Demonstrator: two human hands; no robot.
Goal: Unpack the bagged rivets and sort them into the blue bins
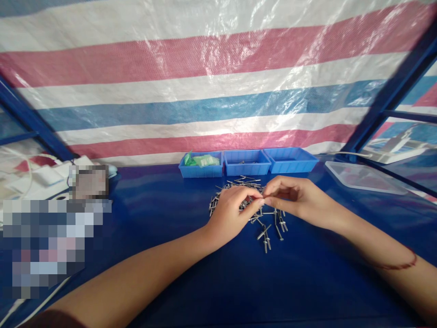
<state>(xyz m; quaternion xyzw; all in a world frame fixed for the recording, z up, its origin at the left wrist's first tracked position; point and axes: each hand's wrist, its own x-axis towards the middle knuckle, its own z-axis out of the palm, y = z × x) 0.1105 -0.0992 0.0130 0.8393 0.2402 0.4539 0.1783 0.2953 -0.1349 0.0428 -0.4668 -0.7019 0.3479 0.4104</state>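
Observation:
A pile of metal pop rivets (244,181) lies on the blue table, partly covered by my hands. Over its near side, my left hand (232,212) pinches with thumb and index finger. Its fingertips meet those of my right hand (293,198), whose thumb and index finger are also pinched. Whatever sits between the fingertips is too small and hidden to name. Several loose rivets (264,239) are scattered just below the hands, on the near side of the pile.
Behind the pile stand a blue bin with green-and-white packets (201,171), a middle bin (247,170) holding a few metal pieces, and a right bin (293,165). A clear plastic lid (362,177) lies at right. White cables (51,296) and blurred items are at left.

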